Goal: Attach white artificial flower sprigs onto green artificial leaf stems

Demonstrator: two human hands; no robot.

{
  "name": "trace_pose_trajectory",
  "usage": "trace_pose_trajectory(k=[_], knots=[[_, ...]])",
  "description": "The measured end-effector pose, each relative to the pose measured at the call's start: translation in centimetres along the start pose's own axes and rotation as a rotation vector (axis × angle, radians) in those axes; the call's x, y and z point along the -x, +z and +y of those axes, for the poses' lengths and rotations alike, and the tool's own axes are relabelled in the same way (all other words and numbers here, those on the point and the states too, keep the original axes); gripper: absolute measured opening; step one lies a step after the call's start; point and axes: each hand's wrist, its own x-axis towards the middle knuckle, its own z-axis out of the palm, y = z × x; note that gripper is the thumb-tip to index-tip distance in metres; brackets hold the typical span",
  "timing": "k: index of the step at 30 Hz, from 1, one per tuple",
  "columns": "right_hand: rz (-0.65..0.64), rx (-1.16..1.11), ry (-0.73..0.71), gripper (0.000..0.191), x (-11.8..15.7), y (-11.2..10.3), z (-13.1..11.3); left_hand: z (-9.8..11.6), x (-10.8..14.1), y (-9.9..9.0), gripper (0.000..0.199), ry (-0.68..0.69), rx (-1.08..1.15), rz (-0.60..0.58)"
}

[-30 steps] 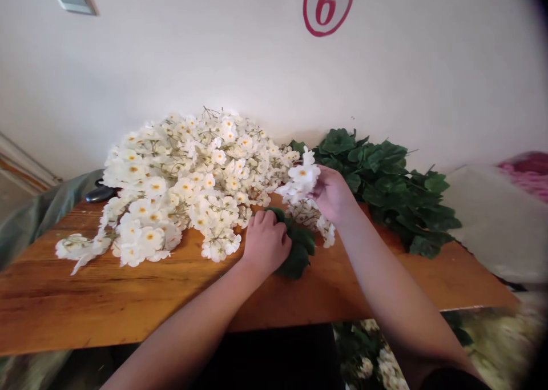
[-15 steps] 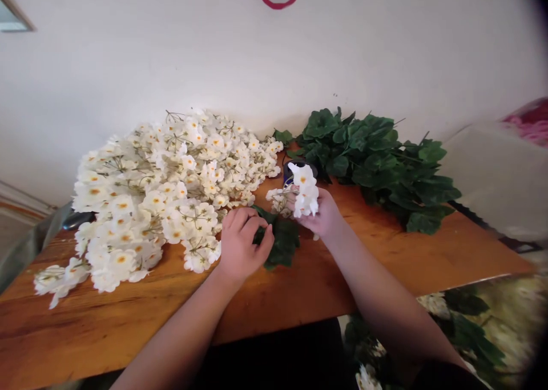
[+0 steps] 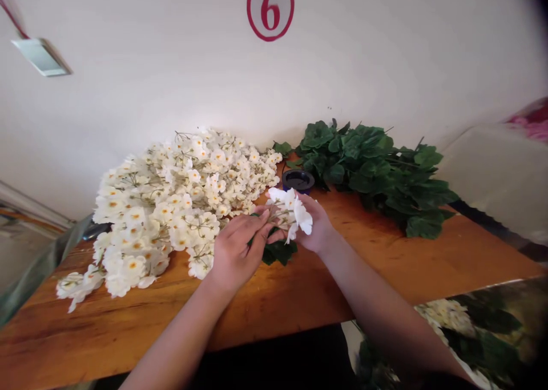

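The left forearm extends from seven o'clock, the right forearm from four. The left hand, back upward, pinches thumb near forefinger toward two o'clock; close beside it, the right hand curls its fingers toward ten.

White flowers: small bunch, petals broad and open, thin stems pale. Held between right hand and left hand; bunch lies tilted on its side, blossoms toward right palm, stems toward left fingertips. Leaves: dark green, just below flowers, beside left hand, partly covered by fingers. Further green showing at left fingers; link to leaves hidden. Contact between stems and leaves: cannot be told.
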Motion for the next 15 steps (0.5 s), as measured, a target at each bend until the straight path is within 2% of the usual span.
trace_pose_trajectory(k=[2, 4, 7, 9, 12, 13, 15], knots=[[-0.033, 0.02, -0.084, 0.06, 0.4, 0.5, -0.2, 0.1, -0.1, -0.1, 0.023, 0.006, -0.048, -0.019], [-0.005, 0.079, -0.169, 0.062, 0.6, 1.1, 0.0, 0.3, -0.4, -0.3, 0.021, 0.008, -0.075, -0.059], [0.093, 0.078, -0.224, 0.044, 0.5, 1.8, 0.6, 1.0, -0.9, -0.5, 0.02, -0.025, -0.041, -0.086], [0.129, -0.021, -0.193, 0.033, 0.4, 2.2, 1.1, 1.6, -1.4, -0.5, 0.029, -0.053, -0.061, -0.108], [0.134, -0.175, -0.087, 0.029, 0.3, 2.3, 1.5, 2.1, -2.3, 0.0, 0.064, -0.048, -0.205, -0.194], [0.137, -0.213, -0.055, 0.027, 0.3, 2.3, 1.6, 2.1, -2.5, 0.2, 0.069, -0.038, -0.251, -0.228], [0.15, -0.27, -0.018, 0.024, 0.4, 2.3, 1.7, 2.0, -2.8, 0.7, 0.063, -0.013, -0.294, -0.277]])
